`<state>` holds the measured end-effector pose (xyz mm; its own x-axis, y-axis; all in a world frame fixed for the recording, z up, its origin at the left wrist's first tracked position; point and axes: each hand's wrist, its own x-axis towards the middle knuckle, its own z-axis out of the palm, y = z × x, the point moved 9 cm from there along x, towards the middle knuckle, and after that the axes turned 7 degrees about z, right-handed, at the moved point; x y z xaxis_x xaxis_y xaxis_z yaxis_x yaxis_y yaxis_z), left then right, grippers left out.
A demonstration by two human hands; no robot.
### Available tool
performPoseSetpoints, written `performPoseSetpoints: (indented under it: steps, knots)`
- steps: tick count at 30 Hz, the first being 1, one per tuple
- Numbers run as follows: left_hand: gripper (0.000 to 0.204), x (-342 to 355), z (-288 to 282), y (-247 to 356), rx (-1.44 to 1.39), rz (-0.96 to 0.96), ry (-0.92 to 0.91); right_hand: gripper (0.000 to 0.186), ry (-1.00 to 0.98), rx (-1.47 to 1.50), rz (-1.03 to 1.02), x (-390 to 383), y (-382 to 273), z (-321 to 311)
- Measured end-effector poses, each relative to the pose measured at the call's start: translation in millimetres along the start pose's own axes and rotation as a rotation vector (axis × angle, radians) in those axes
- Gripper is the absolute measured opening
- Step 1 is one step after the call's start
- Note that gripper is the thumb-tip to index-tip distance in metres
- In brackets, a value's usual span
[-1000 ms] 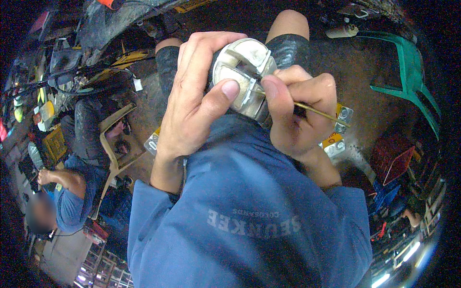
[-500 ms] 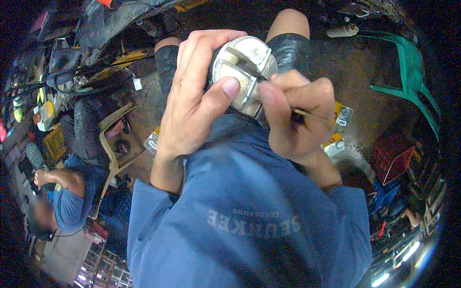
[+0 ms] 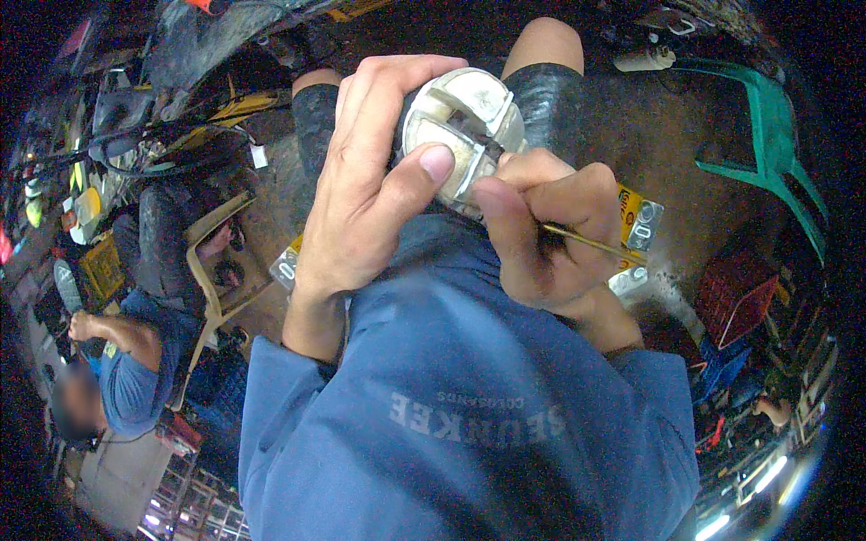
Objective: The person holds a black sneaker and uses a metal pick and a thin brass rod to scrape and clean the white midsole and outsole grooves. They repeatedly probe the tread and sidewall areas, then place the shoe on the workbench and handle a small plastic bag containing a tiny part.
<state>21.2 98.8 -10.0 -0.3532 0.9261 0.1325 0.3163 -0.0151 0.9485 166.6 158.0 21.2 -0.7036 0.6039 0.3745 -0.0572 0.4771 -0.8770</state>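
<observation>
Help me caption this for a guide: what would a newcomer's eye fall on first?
First, the silvery, slotted round part at upper centre, held in the left hand, with the right hand close at its lower right gripping a thin brass-coloured rod. Then the blue shirt filling the lower centre, and the green plastic chair at upper right.

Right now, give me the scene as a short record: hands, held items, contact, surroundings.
left hand: grips the round metal part, thumb on its pale face
right hand: pinches a thin rod, brass-coloured, its rear end sticking out to the right
part face: slotted, with raised ridges
rod tip: hidden by the fingers; contact with the part can't be told
left side: another person in a blue shirt, a beige chair
right side: green chair, red crate
</observation>
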Motion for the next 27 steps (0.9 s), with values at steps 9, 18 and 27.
performPoseSetpoints:
  steps: [9,18,27]
  knots:
    - [0.087,2,-2,11,-0.036,0.155,-0.154,0.031,-0.001,0.038,-0.024,2,1,-3]
    - [0.102,2,-3,9,0.09,0.23,-0.188,0.032,-0.02,0.086,-0.057,12,-3,1]
    - [0.098,1,5,11,0.097,0.202,-0.188,0.03,-0.002,0.034,-0.082,13,-8,-4]
